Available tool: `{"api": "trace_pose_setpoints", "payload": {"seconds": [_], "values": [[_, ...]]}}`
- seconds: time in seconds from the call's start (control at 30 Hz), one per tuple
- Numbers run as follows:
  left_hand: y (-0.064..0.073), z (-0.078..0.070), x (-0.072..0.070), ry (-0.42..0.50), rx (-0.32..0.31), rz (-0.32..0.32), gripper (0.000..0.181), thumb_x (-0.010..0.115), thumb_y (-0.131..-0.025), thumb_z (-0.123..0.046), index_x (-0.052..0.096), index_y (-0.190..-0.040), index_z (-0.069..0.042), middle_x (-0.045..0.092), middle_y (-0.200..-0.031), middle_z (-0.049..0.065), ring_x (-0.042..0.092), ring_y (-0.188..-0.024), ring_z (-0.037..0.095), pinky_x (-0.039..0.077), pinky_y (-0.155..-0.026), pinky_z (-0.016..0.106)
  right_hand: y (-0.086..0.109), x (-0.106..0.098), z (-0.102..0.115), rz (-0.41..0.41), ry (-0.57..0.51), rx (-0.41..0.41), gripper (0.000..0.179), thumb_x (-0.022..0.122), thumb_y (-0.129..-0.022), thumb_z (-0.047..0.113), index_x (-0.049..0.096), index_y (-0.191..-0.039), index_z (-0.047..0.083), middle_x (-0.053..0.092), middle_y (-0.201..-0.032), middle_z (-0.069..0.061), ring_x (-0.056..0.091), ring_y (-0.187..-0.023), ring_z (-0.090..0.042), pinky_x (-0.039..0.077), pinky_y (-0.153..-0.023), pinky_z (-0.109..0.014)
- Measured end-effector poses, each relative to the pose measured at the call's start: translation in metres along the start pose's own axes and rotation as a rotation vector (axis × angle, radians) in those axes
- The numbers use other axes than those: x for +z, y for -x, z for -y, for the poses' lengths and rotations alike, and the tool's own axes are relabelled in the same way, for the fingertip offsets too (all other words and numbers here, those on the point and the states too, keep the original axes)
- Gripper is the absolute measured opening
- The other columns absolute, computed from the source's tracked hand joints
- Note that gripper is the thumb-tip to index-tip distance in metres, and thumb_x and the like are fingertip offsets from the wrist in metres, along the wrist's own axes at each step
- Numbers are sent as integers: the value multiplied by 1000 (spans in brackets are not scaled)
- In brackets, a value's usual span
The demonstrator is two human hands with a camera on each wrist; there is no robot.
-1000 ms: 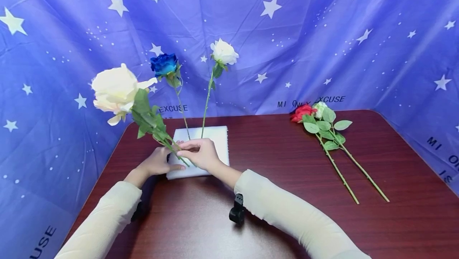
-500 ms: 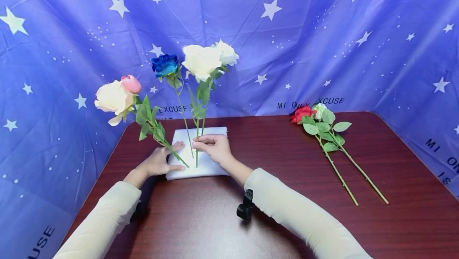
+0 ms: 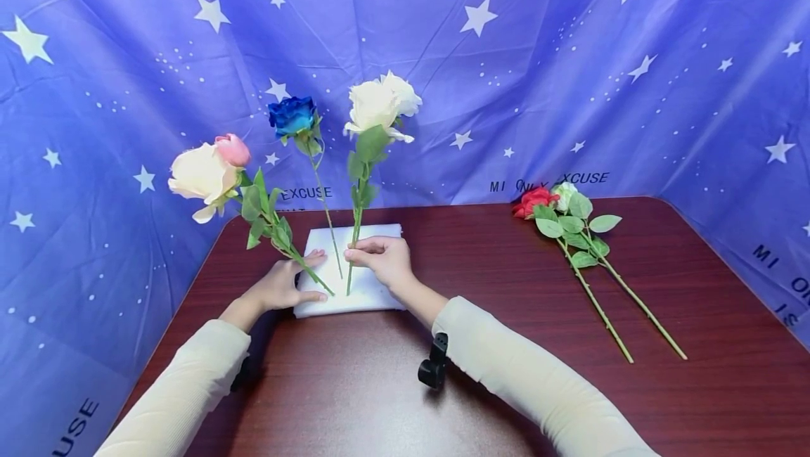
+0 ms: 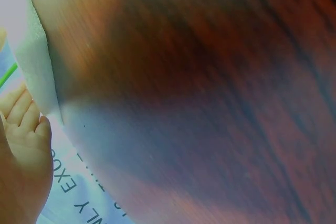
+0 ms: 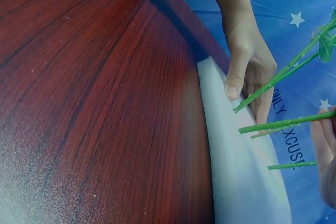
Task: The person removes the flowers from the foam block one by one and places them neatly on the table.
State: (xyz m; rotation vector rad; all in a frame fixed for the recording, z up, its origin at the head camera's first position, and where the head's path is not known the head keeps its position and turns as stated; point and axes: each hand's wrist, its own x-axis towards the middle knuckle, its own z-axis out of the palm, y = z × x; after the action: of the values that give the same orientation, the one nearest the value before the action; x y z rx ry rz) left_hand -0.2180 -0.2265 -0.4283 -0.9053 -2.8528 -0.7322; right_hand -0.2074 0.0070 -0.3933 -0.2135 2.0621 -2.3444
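Observation:
A white foam block (image 3: 370, 295) lies on the table with artificial roses standing in it. My left hand (image 3: 281, 284) rests on its left side, thumb and fingers spread and fairly straight. My right hand (image 3: 382, 260) pinches the green stem of a white rose (image 3: 370, 109); the stem's lower end meets the foam top. Another white rose (image 3: 405, 95) overlaps it from behind. A blue rose (image 3: 293, 117) stands behind, left of the held stem. Leaning left are a cream rose (image 3: 201, 173) and a pink rosebud (image 3: 233, 150). The right wrist view shows stems (image 5: 283, 123) at the foam.
On the right of the dark red table (image 3: 493, 288) lie a red rose (image 3: 535, 202) and a whitish-green rose (image 3: 564, 194), stems toward the front. A blue star-patterned curtain (image 3: 481, 91) surrounds the table's back and sides. A black wrist camera (image 3: 433, 365) hangs below the right sleeve.
My right hand has moved right with the white rose, bringing it from leaning left to nearly upright, its bloom before the other white one. My left hand has stayed on the foam.

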Motion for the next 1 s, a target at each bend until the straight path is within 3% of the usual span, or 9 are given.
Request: {"api": "trace_pose_setpoints", "payload": {"seconds": [0.23, 0.37, 0.57, 1.0], "values": [[-1, -2, -1, 4, -1, -7, 72, 85, -69, -28, 58, -130, 1, 54, -138, 23, 50, -129, 40, 38, -107, 52, -1, 0, 1, -22, -4, 26, 24, 79, -74, -1, 70, -92, -14, 73, -92, -25, 72, -64, -6, 61, -71, -30], [-1, -2, -1, -4, 4, -3, 72, 85, -69, -28, 58, -130, 1, 54, -137, 23, 51, -129, 39, 38, -107, 52, 0, -2, 0, -28, 58, 22, 25, 81, -73, 5, 72, -91, -10, 74, -91, -22, 72, -64, -7, 59, -66, -21], [1, -2, 0, -6, 0, -5, 72, 85, -70, -28, 58, -130, 1, 54, -137, 22, 51, -129, 39, 39, -106, 52, 1, -3, 0, -27, 89, 2, 24, 82, -72, 6, 72, -87, -10, 75, -85, -20, 65, -57, 2, 53, -59, -14], [1, -2, 1, 21, 14, -16, 73, 85, -69, -25, 57, -130, 3, 54, -137, 23, 51, -129, 40, 38, -107, 53, -4, -4, 5, 70, -59, -45, 24, 74, -77, -5, 68, -98, -17, 73, -95, -23, 69, -65, 1, 61, -77, -33]]}}
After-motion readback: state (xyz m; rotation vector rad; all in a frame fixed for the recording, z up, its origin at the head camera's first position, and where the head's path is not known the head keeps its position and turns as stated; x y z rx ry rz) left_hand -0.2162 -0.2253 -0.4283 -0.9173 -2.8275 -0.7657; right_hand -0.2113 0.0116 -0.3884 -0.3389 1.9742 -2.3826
